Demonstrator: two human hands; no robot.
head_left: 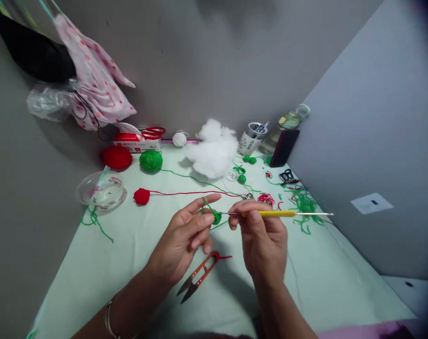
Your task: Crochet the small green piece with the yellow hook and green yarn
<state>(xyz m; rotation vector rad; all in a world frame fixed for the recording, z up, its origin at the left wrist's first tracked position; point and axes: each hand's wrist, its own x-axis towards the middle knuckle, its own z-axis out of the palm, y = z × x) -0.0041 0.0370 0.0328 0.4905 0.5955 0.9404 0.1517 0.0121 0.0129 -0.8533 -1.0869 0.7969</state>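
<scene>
Near the middle of the view, my left hand [185, 235] pinches a small green crocheted piece [217, 217] between thumb and fingers, with green yarn looped over its raised index finger. My right hand [265, 235] grips the yellow handle of a crochet hook [275, 213]. The hook's left metal end reaches the green piece; its other metal end points right. Below the hands, orange thread snips [201, 275] lie on the table with their blades toward the lower left. A green yarn ball [150, 161] stands farther back, its strand running right across the table.
White stuffing [214, 150], a pen cup [252, 139], a bottle [280, 129] and a phone [285, 148] stand at the back. Red yarn balls [117, 157] and a clear bowl [106, 192] are left. Green yarn scraps [305, 202] lie right, near the wall.
</scene>
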